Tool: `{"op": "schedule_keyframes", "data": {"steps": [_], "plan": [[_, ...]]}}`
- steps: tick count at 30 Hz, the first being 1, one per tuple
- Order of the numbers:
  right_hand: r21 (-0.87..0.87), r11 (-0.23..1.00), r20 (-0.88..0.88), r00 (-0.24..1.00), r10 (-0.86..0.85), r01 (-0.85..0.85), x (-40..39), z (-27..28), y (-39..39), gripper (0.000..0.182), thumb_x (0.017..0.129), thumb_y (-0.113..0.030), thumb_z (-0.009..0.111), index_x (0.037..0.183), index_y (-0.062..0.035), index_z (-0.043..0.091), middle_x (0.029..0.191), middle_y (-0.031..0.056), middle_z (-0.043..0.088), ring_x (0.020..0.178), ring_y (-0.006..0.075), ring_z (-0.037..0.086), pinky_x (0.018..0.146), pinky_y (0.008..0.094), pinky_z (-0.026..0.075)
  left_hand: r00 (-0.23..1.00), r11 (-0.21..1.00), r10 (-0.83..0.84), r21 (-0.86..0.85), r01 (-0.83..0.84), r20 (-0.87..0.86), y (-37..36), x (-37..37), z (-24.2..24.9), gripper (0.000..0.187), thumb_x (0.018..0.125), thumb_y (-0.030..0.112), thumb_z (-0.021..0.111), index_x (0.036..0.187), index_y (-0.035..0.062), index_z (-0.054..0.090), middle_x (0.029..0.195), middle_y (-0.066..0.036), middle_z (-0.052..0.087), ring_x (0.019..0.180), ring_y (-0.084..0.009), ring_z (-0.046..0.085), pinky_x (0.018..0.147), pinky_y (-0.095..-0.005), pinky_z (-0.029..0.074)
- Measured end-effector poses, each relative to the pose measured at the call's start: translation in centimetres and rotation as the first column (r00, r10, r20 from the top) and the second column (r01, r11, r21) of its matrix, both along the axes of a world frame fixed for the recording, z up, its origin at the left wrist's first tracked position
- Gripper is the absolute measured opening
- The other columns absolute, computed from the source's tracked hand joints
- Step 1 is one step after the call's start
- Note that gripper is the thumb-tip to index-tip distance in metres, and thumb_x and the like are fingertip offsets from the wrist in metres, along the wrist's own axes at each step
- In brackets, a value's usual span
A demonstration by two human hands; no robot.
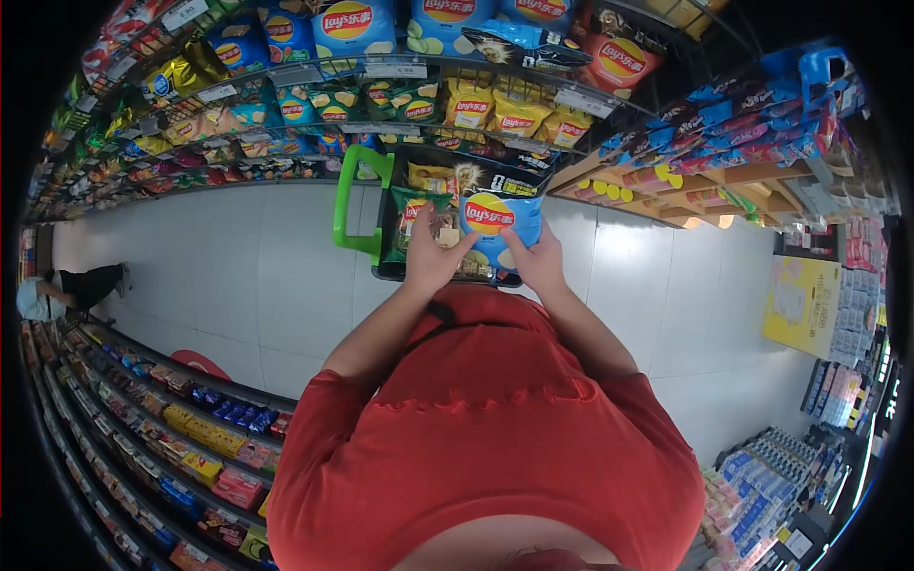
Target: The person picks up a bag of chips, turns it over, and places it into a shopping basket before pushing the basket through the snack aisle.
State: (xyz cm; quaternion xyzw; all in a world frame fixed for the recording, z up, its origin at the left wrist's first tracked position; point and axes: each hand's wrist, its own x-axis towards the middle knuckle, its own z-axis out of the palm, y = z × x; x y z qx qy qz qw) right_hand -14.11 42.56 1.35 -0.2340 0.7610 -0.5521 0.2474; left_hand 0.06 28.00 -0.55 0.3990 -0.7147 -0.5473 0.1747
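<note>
Blue bag [500, 211]: dark toward its top, printed side up, at the 2 o'clock side of the basket [383, 270]; whether its underside rests on the contents, I cannot tell.
Right hand [541, 255]: at the bag's 4 o'clock edge, thumb on the front, fingers curled round the side and grasping it.
Left hand [434, 255]: thumb stretched to the lower edge near 8 o'clock, fingers spread over a green bag [407, 204]; whether they are clenched on anything, I cannot tell.
Step in hand: both hands handle the bag over the basket; placing or adjusting it, as far as I can judge.
Handling call: a light hold at the edges, as the bag looks puffy and could crush or slide over the packets below.
Basket: dark, with a green handle [341, 211] at 9 o'clock; a yellow packet [433, 178] lies inside near 11 o'clock.
Shelves: snack racks [381, 71] at 12 o'clock, more shelving [143, 395] toward 8.
Far aisle: another person [84, 288], at 9 o'clock, well apart.
</note>
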Motion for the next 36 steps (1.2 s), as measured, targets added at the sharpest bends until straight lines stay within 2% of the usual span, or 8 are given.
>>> {"op": "schedule_keyframes", "data": {"steps": [4, 6, 10, 15, 19, 21, 27, 36], "plan": [[0.154, 0.986, -0.022, 0.997, 0.072, -0.068, 1.0, 5.2, -2.6, 0.063, 0.084, -0.034, 0.078, 0.130, 0.0020, 0.054, 0.116, 0.0265, 0.067, 0.107, 0.0411, 0.066, 0.089, 0.0405, 0.053, 0.961, 0.971, -0.236, -0.064, 0.229, -0.142, -0.8, -0.1, 2.2, 0.097, 0.077, 0.029, 0.085, 0.148, -0.0062, 0.029, 0.137, -0.021, 0.051, 0.127, -0.0281, 0.052, 0.108, -0.0389, 0.041], [0.226, 0.955, -0.345, 0.901, 0.262, -0.192, 2.2, 6.8, -3.8, 0.079, 0.082, -0.032, 0.078, 0.144, -0.0002, 0.042, 0.135, 0.0299, 0.055, 0.123, 0.0454, 0.055, 0.100, 0.0445, 0.047, 0.899, 0.945, -0.272, 0.081, 0.317, -0.344, -0.8, -0.6, 2.4, 0.089, 0.077, 0.021, 0.085, 0.144, -0.0025, 0.032, 0.135, -0.017, 0.052, 0.127, -0.0262, 0.051, 0.109, -0.0396, 0.039], [0.083, 0.892, -0.313, 0.838, 0.447, -0.445, 2.6, 9.9, -3.3, 0.089, 0.080, -0.027, 0.080, 0.151, -0.0013, 0.033, 0.142, 0.0290, 0.048, 0.130, 0.0444, 0.049, 0.108, 0.0456, 0.042, 0.859, 0.740, 0.178, 0.641, 0.205, -0.480, -4.2, -0.5, 2.2, 0.062, 0.088, 0.008, 0.070, 0.141, 0.0025, 0.039, 0.133, -0.009, 0.058, 0.120, -0.0224, 0.058, 0.108, -0.0406, 0.043], [-0.254, 0.950, 0.019, 0.981, 0.191, -0.180, 0.7, 6.7, -2.1, 0.047, 0.091, -0.008, 0.069, 0.134, -0.0006, 0.050, 0.127, 0.0118, 0.061, 0.113, 0.0184, 0.060, 0.095, 0.0329, 0.051, 0.814, 0.441, 0.235, 0.805, 0.397, -0.530, -7.0, 1.5, 3.0, 0.077, 0.097, 0.059, 0.051, 0.152, 0.0076, 0.034, 0.151, -0.016, 0.045, 0.137, -0.0330, 0.047, 0.112, -0.0518, 0.040], [-0.360, 0.926, 0.239, 0.948, 0.209, -0.114, 0.3, 5.5, -1.9, 0.045, 0.092, -0.011, 0.070, 0.132, 0.0008, 0.052, 0.125, 0.0114, 0.062, 0.113, 0.0167, 0.059, 0.094, 0.0330, 0.050, 0.582, 0.098, 0.201, 0.607, 0.788, -0.788, -6.3, 0.8, 3.1, 0.098, 0.086, 0.075, 0.054, 0.155, 0.0106, 0.030, 0.152, -0.014, 0.045, 0.137, -0.0327, 0.047, 0.113, -0.0502, 0.039], [-0.363, 0.922, 0.494, 0.810, 0.316, -0.138, 0.6, 6.1, -1.4, 0.042, 0.093, -0.013, 0.070, 0.129, 0.0018, 0.053, 0.122, 0.0095, 0.063, 0.110, 0.0134, 0.060, 0.092, 0.0316, 0.051, 0.649, 0.237, 0.071, 0.645, 0.727, -0.758, -5.5, 0.2, 2.6, 0.094, 0.088, 0.077, 0.045, 0.155, 0.0128, 0.030, 0.153, -0.014, 0.043, 0.138, -0.0326, 0.046, 0.113, -0.0509, 0.040], [-0.253, 0.964, 0.462, 0.864, 0.198, -0.085, 0.7, 5.5, -0.6, 0.038, 0.094, -0.012, 0.070, 0.126, 0.0020, 0.057, 0.108, 0.0067, 0.069, 0.094, 0.0112, 0.065, 0.085, 0.0283, 0.054, 0.924, 0.775, -0.143, 0.542, 0.327, -0.354, -5.5, -0.9, 1.5, 0.074, 0.103, 0.061, 0.033, 0.144, 0.0002, 0.040, 0.138, -0.015, 0.056, 0.128, -0.0245, 0.056, 0.106, -0.0413, 0.047], [-0.264, 0.958, 0.374, 0.928, -0.003, 0.109, 0.7, 3.3, -0.8, 0.030, 0.093, -0.012, 0.070, 0.118, 0.0023, 0.060, 0.104, 0.0082, 0.071, 0.089, 0.0121, 0.066, 0.077, 0.0279, 0.055, 0.916, 0.816, -0.188, 0.463, 0.346, -0.353, -2.3, -0.6, 5.2, 0.048, 0.093, 0.015, 0.070, 0.135, -0.0017, 0.052, 0.123, -0.009, 0.065, 0.108, -0.0132, 0.063, 0.094, -0.0300, 0.050]]}}
